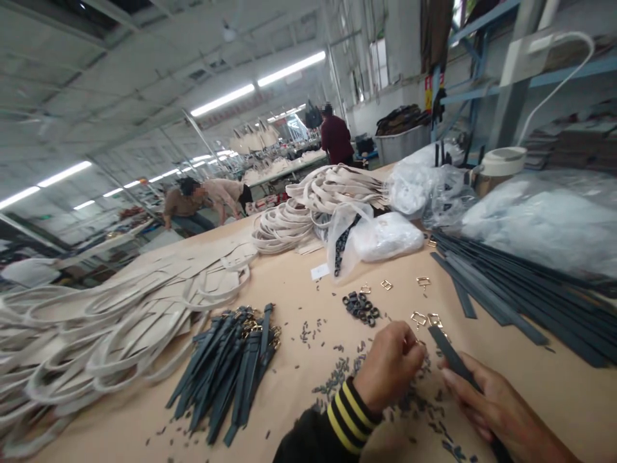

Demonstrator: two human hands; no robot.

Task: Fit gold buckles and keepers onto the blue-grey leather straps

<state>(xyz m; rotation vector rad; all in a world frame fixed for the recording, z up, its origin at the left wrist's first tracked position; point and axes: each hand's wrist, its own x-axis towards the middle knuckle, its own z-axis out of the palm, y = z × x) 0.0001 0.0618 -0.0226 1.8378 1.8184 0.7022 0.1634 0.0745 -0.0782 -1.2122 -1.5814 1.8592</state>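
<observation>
My left hand (393, 365), in a black sleeve with a yellow-striped cuff, is closed in a pinch near several gold buckles (419, 317); a small gold-coloured piece shows at its fingertips. To its right, my right hand (489, 402) grips a dark strap (453, 354), whose upper end points at a buckle. Small dark pieces (337, 375) lie scattered around and beneath my hands. Just beyond them is a pile of dark loops (361, 307). A bundle of dark straps with gold buckles (231, 373) rests on the tan table (289, 411).
Pale strap coils (96, 334) cover the left side, with more coils (284, 225) at the back. Plastic bags (385, 236) stand beyond the loops. Long dark strips (530, 296) lie at right. People (336, 138) are in the background.
</observation>
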